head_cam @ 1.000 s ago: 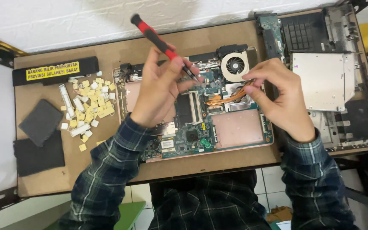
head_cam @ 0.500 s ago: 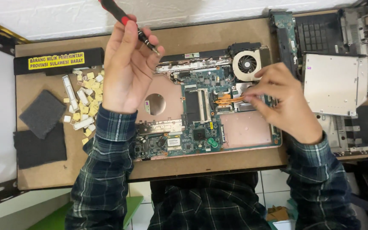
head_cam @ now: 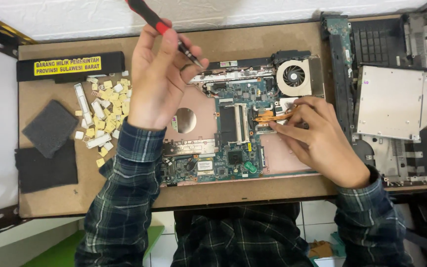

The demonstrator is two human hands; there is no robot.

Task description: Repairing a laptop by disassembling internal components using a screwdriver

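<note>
Raised since the earlier frame: left hand (head_cam: 159, 79), now higher above the worktop (head_cam: 75, 198) near its far edge, off the motherboard (head_cam: 223, 133). Its fingers (head_cam: 189, 57) are curled and pinching a screwdriver (head_cam: 161, 27) with a red and black handle, shaft slanting down toward the board, tip in the air.

Right hand (head_cam: 322, 141): unmoved, resting on the board's right half. Fingers pressed together, pinching the copper heat pipe (head_cam: 273, 117) that runs toward the fan (head_cam: 295, 76).

Motherboard: flat at the worktop's middle, green circuitry with pinkish shielding plates, extending toward the near edge.

Fan: round, in a grey housing, at the board's far right corner.

Laptop chassis (head_cam: 396, 99): black, opened, lying at the worktop's right edge, with a silver drive plate in it.

Keycaps (head_cam: 107, 106): loose heap of pale and yellowish pieces, left of the left wrist.

Foam pads (head_cam: 48, 128): two dark squares, near the left edge, one overlapping the other.

Battery (head_cam: 70, 66): black bar with a yellow label, at the far left corner.

Sleeves: dark plaid, both arms.
</note>
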